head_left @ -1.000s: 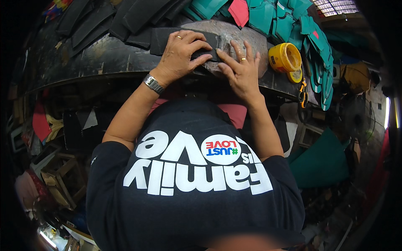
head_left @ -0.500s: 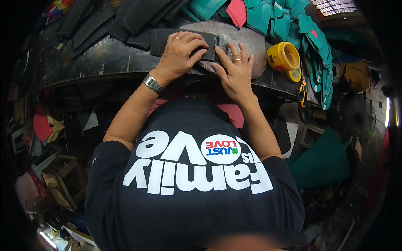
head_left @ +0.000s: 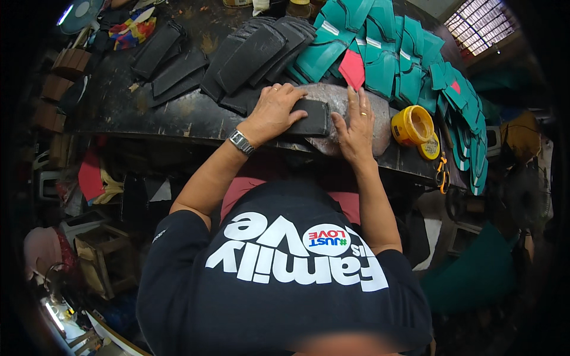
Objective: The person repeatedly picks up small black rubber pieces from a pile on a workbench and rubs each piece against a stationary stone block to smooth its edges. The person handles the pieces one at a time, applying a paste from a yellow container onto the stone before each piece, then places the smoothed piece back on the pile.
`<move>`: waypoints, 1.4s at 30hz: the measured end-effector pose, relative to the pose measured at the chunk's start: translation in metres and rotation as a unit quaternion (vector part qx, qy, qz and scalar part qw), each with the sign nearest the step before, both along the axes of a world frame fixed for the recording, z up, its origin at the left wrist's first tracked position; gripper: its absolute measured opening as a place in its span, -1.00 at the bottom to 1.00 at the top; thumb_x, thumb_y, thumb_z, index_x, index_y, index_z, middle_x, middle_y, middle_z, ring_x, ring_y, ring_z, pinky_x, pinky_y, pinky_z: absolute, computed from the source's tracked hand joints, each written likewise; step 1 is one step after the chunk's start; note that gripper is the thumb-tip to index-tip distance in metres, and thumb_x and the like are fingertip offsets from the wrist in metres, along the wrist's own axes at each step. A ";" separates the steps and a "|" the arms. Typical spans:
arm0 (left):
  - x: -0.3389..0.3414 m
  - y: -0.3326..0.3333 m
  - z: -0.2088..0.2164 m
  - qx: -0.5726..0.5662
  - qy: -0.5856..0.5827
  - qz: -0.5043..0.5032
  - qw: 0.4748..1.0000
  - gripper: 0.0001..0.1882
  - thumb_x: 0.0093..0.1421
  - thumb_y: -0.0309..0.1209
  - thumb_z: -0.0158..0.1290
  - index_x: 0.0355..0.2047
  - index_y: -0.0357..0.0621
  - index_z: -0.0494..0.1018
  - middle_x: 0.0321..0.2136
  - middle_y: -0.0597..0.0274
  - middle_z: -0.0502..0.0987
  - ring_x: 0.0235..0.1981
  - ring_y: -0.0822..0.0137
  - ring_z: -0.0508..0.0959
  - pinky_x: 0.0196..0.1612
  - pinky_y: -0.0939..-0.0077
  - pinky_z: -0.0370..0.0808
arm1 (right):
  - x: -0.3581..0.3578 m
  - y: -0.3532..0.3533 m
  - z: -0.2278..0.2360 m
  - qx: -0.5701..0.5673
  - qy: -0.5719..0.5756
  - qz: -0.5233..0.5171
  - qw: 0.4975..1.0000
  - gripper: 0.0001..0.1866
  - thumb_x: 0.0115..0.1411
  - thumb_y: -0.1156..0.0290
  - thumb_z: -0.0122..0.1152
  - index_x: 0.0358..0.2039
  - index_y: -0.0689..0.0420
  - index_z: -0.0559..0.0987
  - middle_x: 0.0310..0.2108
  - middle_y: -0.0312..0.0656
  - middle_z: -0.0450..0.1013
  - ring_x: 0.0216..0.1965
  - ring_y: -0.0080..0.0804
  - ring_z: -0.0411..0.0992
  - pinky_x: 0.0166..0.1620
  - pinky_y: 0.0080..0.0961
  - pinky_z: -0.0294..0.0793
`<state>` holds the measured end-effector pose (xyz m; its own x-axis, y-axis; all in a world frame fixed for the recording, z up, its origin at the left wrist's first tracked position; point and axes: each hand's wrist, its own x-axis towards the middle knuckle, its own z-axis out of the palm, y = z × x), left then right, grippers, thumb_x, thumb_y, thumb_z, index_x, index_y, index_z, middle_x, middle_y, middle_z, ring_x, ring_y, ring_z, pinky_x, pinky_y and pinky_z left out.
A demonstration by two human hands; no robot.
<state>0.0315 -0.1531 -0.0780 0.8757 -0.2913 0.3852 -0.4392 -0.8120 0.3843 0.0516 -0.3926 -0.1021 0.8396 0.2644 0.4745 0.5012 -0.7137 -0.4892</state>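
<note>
A: Where is the black piece (head_left: 314,121) lying?

B: It is lying on the grey slab (head_left: 380,110), at the near side of the bench (head_left: 113,113), with its right end showing and its left part disappearing under the left hand (head_left: 274,113).

A: And is that hand gripping it?

B: I cannot tell. The palm is covering the piece, the fingers are reaching toward its far edge and the thumb is lying across its top, but the fingertips' hold is not showing clearly.

A: What is the right hand (head_left: 356,133) doing?

B: It is holding nothing. It is spreading wide over the slab, just beside the piece's right end, the fingers pointing away from the body and the thumb standing apart, nearest the piece.

A: What is lying around the hands?

B: Beyond the left one, a pile of black pieces (head_left: 255,53) is overlapping. Farther right, teal pieces (head_left: 380,59) are lying in rows, with a red piece (head_left: 352,68) among them. Right of the slab, an open yellow tub (head_left: 407,127) is standing near a round yellow lid (head_left: 428,147), and orange-handled scissors (head_left: 442,175) are lying by the bench edge.
</note>
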 end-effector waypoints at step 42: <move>0.041 0.263 -0.035 0.019 0.012 0.309 0.951 -0.26 0.09 -0.05 0.37 0.24 -0.03 0.48 0.13 -0.09 0.56 0.21 -0.02 0.52 0.26 0.24 0.42 | -0.003 -0.006 -0.005 0.099 0.005 0.037 0.994 -0.25 0.24 0.45 0.34 0.41 0.22 0.28 0.33 0.05 0.32 0.32 -0.07 0.31 0.38 -0.23 0.23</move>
